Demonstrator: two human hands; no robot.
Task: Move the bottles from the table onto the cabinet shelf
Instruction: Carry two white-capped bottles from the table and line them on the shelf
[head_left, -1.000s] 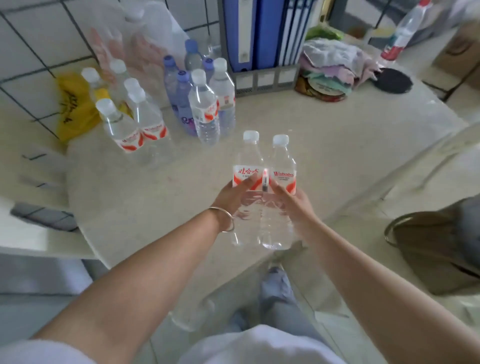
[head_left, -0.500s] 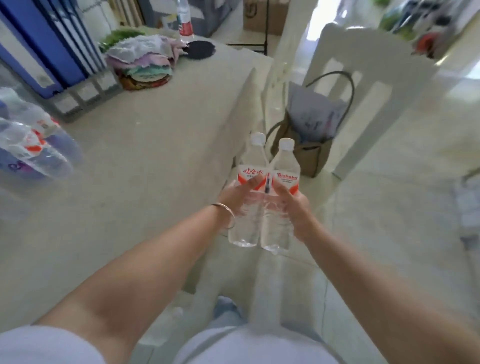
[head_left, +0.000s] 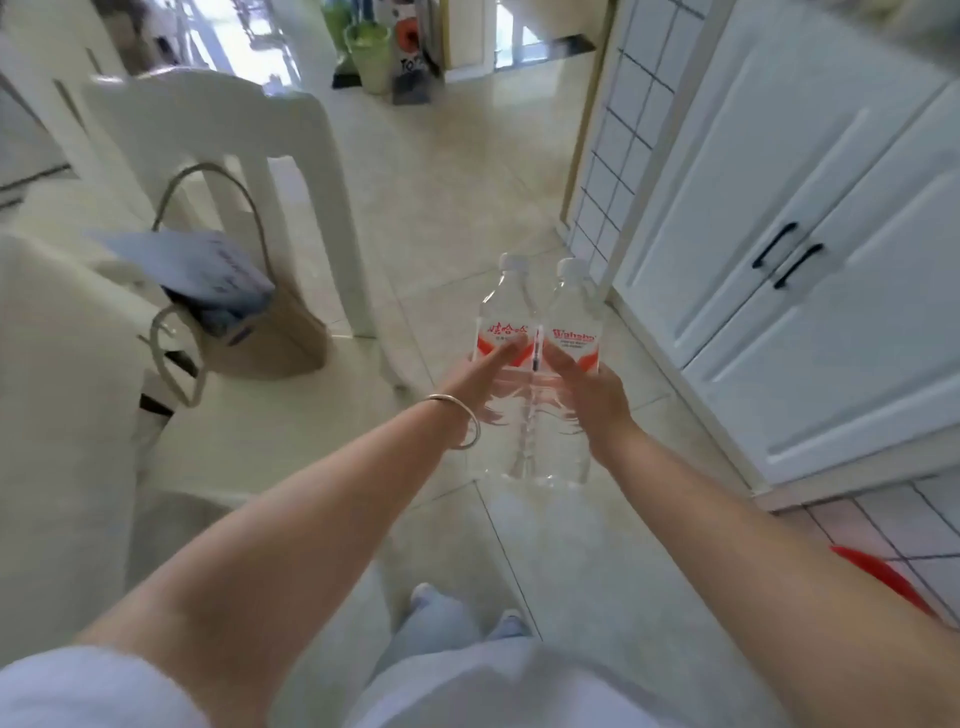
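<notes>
My left hand (head_left: 470, 382) wraps one clear bottle (head_left: 503, 332) and my right hand (head_left: 592, 395) wraps its twin (head_left: 574, 332), each grip closed around the body below the red label, the two bottles upright, touching, carried over the tiled floor (head_left: 467, 171). I judge this the carrying step. Beyond, right, the white cabinet (head_left: 810, 208) shows only shut doors; no shelf is visible, so next I must find it.

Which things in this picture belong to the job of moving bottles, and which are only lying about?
Belong to the job:
left bottle, held by left hand
right bottle, held by right hand
white cabinet, doors closed

Only lying about:
white chair
tan bag on the floor
green pot
red thing, partly seen
</notes>
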